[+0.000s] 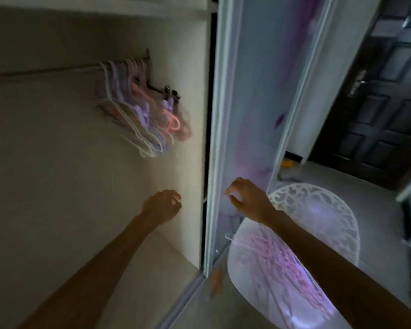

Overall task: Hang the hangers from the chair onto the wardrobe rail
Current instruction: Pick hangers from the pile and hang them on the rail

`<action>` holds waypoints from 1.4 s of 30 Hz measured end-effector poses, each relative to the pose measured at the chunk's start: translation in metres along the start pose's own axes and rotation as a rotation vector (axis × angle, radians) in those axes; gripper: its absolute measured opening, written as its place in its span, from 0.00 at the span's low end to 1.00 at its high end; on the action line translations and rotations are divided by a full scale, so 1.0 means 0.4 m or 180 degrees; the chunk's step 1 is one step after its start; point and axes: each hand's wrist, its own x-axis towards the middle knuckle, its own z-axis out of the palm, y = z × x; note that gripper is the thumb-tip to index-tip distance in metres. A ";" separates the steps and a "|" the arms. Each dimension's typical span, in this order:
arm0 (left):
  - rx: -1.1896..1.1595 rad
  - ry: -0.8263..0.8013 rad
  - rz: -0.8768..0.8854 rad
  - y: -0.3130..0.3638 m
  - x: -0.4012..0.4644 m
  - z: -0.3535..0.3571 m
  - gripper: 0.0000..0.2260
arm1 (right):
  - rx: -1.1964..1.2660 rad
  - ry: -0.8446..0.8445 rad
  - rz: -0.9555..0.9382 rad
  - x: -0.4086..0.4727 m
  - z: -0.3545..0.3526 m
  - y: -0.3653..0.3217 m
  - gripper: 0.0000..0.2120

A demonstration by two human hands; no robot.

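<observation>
Pink and lilac hangers are lying in a loose pile on the seat of the white chair, whose lacy openwork back is standing just beside the sliding wardrobe door. More hangers, pink, lilac and white, are hanging bunched at the right end of the wardrobe rail. Both hands are hovering between the two groups: the left hand is clenching on nothing inside the wardrobe; the right hand, above the chair, is curling loosely, seemingly holding nothing, though blur is making this uncertain.
</observation>
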 end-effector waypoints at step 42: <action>-0.0060 -0.1272 -0.0988 0.166 0.320 1.503 0.32 | -0.0346 -0.1648 0.2570 -0.539 0.742 1.116 0.46</action>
